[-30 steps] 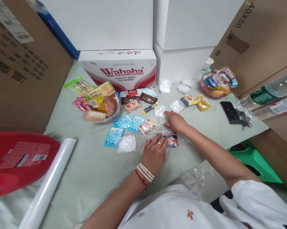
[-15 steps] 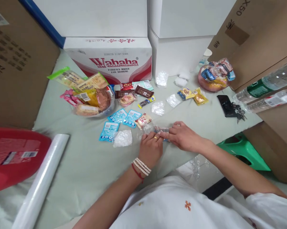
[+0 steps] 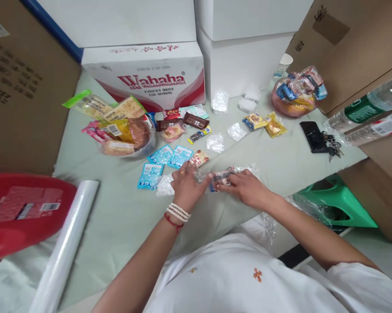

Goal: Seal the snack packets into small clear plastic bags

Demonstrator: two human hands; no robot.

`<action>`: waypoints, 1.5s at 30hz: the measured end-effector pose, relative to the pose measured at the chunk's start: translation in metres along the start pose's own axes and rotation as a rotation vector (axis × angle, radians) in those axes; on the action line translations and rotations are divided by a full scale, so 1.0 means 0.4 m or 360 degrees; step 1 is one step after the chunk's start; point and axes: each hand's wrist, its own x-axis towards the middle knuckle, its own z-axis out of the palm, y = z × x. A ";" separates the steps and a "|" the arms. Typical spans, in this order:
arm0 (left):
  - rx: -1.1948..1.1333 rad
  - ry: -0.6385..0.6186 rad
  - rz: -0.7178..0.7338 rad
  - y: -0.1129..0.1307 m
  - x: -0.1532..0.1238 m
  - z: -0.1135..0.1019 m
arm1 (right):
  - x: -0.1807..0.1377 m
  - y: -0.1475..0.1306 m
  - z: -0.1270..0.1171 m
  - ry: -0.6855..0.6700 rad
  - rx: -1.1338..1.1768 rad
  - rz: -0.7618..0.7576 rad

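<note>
Both our hands meet over the pale green table cloth, a little in from the near edge and about midway along it. Between them lies a small snack packet, dark with red and blue print, partly covered by a sheet of clear film. Our left hand, with a ring and bead bracelets at the wrist, has its fingers curled narrow on the packet's left end. Our right hand pinches the right end with the fingertips, film and packet together.

We judge the packet light and soft, its wrapper slick and crinkly. The film is flimsy, clings to itself and would tear or bunch if pulled hard. The sealed ends of the packet look like the firmest places to grip, with the film pressed flat against them.

Just beside the left hand lie a crumpled wad of film, three blue sachets and a pale biscuit packet. Further left a clear bowl of snacks stands before the Wahaha carton. A roll of cling film lies toward the near left corner; a phone and keys rest near the right edge.
</note>
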 end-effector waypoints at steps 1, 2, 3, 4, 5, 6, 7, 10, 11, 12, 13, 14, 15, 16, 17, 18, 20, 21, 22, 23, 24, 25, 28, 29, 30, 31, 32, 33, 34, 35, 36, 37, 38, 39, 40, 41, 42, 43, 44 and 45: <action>0.0063 -0.0069 0.0038 -0.001 -0.007 -0.006 | -0.001 0.002 0.002 0.0000 0.0021 0.0021; 0.0070 -0.0093 0.0072 -0.002 -0.019 -0.016 | -0.002 0.004 0.004 0.0002 0.0059 0.0047; 0.0023 -0.0090 0.0098 -0.002 -0.035 -0.031 | -0.002 0.006 0.007 0.0009 0.0113 0.0073; -0.0066 -0.0086 0.0104 0.001 -0.052 -0.048 | -0.001 0.007 0.011 0.0016 0.0171 0.0093; -0.0185 -0.0101 0.0083 0.008 -0.068 -0.064 | 0.001 0.007 0.015 0.0023 0.0223 0.0107; -0.0317 -0.0146 0.0039 0.020 -0.081 -0.076 | 0.005 0.006 0.018 0.0030 0.0262 0.0113; -0.0452 -0.0206 -0.0011 0.036 -0.090 -0.082 | 0.011 0.004 0.021 0.0036 0.0287 0.0111; -0.0760 -0.0339 -0.0008 0.099 -0.090 -0.054 | 0.030 -0.006 0.027 0.0062 0.0327 0.0069; -0.0776 -0.0359 0.0079 0.119 -0.082 -0.032 | 0.032 -0.009 0.026 0.0080 0.0366 0.0062; -0.0712 -0.0372 0.0199 0.135 -0.074 -0.010 | 0.030 -0.010 0.024 0.0096 0.0432 0.0064; -0.0576 -0.0374 0.0323 0.147 -0.066 0.012 | 0.023 -0.010 0.019 0.0107 0.0519 0.0061; -0.0398 -0.0373 0.0444 0.156 -0.060 0.031 | 0.010 -0.006 0.012 0.0113 0.0622 0.0036; -0.0208 -0.0368 0.0549 0.160 -0.057 0.044 | -0.008 -0.001 0.003 0.0116 0.0739 -0.0007; -0.0039 -0.0360 0.0640 0.162 -0.057 0.053 | -0.028 0.008 -0.007 0.0126 0.0861 -0.0050; 0.0090 -0.0354 0.0720 0.162 -0.061 0.057 | -0.050 0.017 -0.016 0.0163 0.0967 -0.0058; 0.0178 -0.0351 0.0796 0.161 -0.066 0.058 | -0.069 0.028 -0.022 0.0244 0.1029 0.0005; 0.0283 -0.0346 0.0915 0.157 -0.082 0.056 | -0.093 0.048 -0.020 0.0503 0.0969 0.0373; 0.0326 -0.0342 0.0950 0.155 -0.090 0.056 | -0.096 0.057 -0.011 0.0624 0.0861 0.0601; 0.0369 -0.0341 0.0971 0.153 -0.098 0.058 | -0.094 0.063 0.003 0.0701 0.0737 0.0789; 0.0407 -0.0335 0.0977 0.150 -0.106 0.061 | -0.089 0.069 0.020 0.0724 0.0630 0.0909; 0.0437 -0.0322 0.0975 0.148 -0.112 0.065 | -0.083 0.073 0.036 0.0704 0.0565 0.0962; 0.0455 -0.0297 0.0967 0.144 -0.118 0.069 | -0.078 0.078 0.049 0.0670 0.0545 0.0964; 0.0465 -0.0199 0.0959 0.131 -0.129 0.080 | -0.075 0.096 0.050 0.0587 0.0724 0.0911; 0.0466 -0.0177 0.0971 0.126 -0.131 0.082 | -0.075 0.102 0.037 0.0551 0.0859 0.0924; 0.0472 -0.0167 0.0988 0.123 -0.131 0.083 | -0.072 0.107 0.019 0.0508 0.1011 0.0956; 0.0484 -0.0165 0.1012 0.120 -0.131 0.083 | -0.063 0.109 -0.001 0.0471 0.1146 0.0999; 0.0502 -0.0169 0.1040 0.120 -0.130 0.083 | -0.048 0.106 -0.021 0.0449 0.1238 0.1036; 0.0528 -0.0178 0.1066 0.121 -0.129 0.084 | -0.026 0.097 -0.040 0.0447 0.1272 0.1057; 0.0560 -0.0192 0.1090 0.125 -0.129 0.085 | 0.003 0.083 -0.057 0.0446 0.1243 0.1049; 0.0600 -0.0211 0.1110 0.129 -0.129 0.087 | 0.036 0.064 -0.071 0.0429 0.1158 0.1017; 0.0645 -0.0233 0.1124 0.135 -0.130 0.088 | 0.070 0.042 -0.083 0.0376 0.1035 0.0970; 0.0698 -0.0252 0.1125 0.142 -0.132 0.090 | 0.102 0.019 -0.093 0.0283 0.0897 0.0917; 0.0760 -0.0263 0.1112 0.147 -0.135 0.091 | 0.130 -0.003 -0.104 0.0174 0.0775 0.0867; 0.0821 -0.0265 0.1095 0.152 -0.137 0.092 | 0.153 -0.021 -0.114 0.0057 0.0682 0.0820; 0.0875 -0.0263 0.1086 0.156 -0.140 0.092 | 0.169 -0.036 -0.124 -0.0051 0.0626 0.0780; 0.0921 -0.0261 0.1088 0.160 -0.144 0.091 | 0.180 -0.045 -0.135 -0.0141 0.0599 0.0744; 0.0962 -0.0262 0.1100 0.164 -0.147 0.091 | 0.188 -0.050 -0.145 -0.0212 0.0584 0.0709; 0.1002 -0.0270 0.1114 0.168 -0.150 0.089 | 0.196 -0.050 -0.153 -0.0277 0.0567 0.0686; 0.1046 -0.0283 0.1124 0.173 -0.153 0.088 | 0.204 -0.048 -0.160 -0.0341 0.0538 0.0669; 0.1097 -0.0300 0.1119 0.180 -0.155 0.087 | 0.215 -0.043 -0.165 -0.0410 0.0499 0.0650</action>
